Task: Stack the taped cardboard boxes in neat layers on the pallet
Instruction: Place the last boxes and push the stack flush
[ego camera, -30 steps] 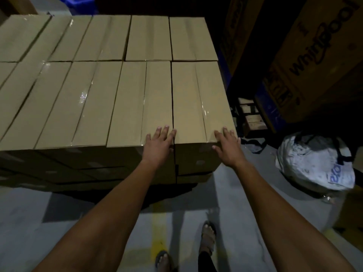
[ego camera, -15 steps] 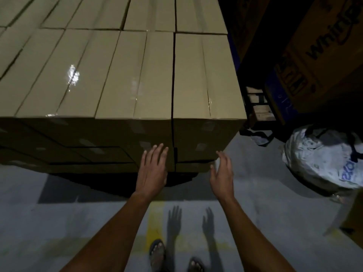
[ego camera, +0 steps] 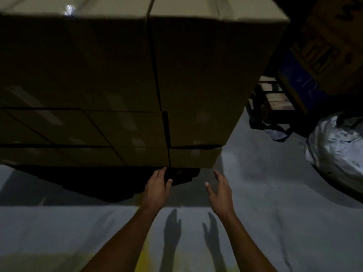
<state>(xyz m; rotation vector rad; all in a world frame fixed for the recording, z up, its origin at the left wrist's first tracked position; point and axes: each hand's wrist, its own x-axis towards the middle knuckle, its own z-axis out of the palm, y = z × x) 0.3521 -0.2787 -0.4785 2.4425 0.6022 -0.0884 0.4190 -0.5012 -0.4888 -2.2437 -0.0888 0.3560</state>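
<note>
- The grey concrete floor [ego camera: 255, 193] carries a worn yellow line [ego camera: 145, 258].
- The stack of cardboard boxes [ego camera: 117, 75] stands above it, its base lost in shadow.
- A crumpled grey bag [ego camera: 337, 146] lies on the floor at the right.
- A wooden pallet [ego camera: 275, 99] sits beyond, beside the stack.

boxes [ego camera: 206, 75]: tan | floor [ego camera: 59, 232]: grey, yellow stripe | bag [ego camera: 337, 142]: silvery-white | carton [ego camera: 332, 48]: brown, dark print

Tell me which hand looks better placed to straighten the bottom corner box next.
Probably the left hand: its fingertips reach the dark gap just under the bottom corner box. The right hand hangs open over the floor, off the stack's corner.
</note>
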